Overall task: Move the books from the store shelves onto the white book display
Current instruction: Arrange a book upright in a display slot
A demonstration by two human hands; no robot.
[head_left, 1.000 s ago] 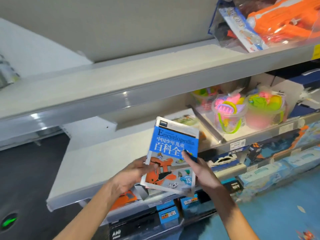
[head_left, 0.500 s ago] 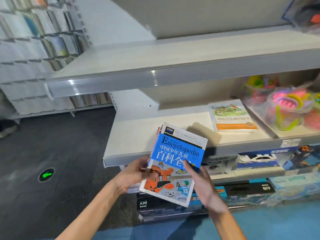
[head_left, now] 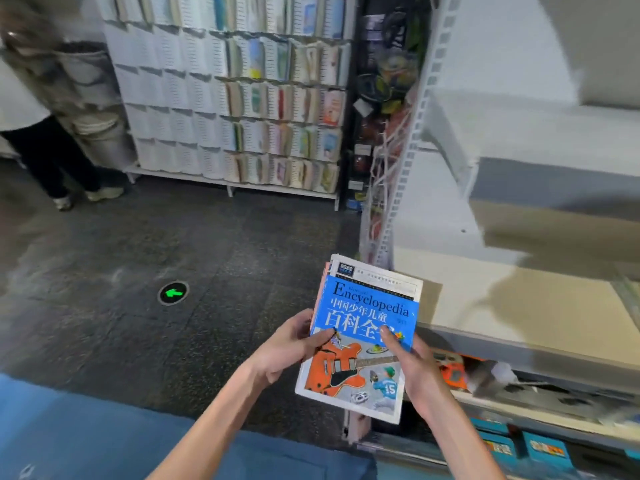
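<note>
Holding position, near centre: one stack of books [head_left: 363, 341], carried clear of any shelf, above the dark floor [head_left: 138, 258] and just left of the store shelves [head_left: 519, 306]. Top item: one blue-and-white volume, cover reading "Encyclopedia" with Chinese characters, an orange guitar and a ball player numbered 15. Edges of further books show beneath it along the far-left side; their count cannot be told.

Hands, two. Left hand [head_left: 287, 348]: grips the stack's left edge, thumb curled over onto the cover, remaining fingers hidden beneath. Right hand [head_left: 412, 368]: holds the right edge, thumb laid on the cover near the blue band, remaining fingers wrapped under and out of sight.

White book display [head_left: 235, 109], one, far left-centre, against the wall: five rows of slotted pockets visible. The right-hand pockets hold many thin books, too blurred to count; the left-hand pockets show white fronts only.

Store shelves, right: two pale boards visible, one above the other, with a perforated upright post [head_left: 408, 161] at their left end. Lower tiers, near right: blue boxes [head_left: 543, 448] and one orange package [head_left: 450, 372], both blurred.

Floor: one round marker with a green arrow [head_left: 173, 292] pointing left. One blue area [head_left: 86, 438], near left.

Far left: one person [head_left: 41, 150] standing, dark trousers, light shoes. Grey buckets [head_left: 100, 133] are stacked beside that person.
</note>
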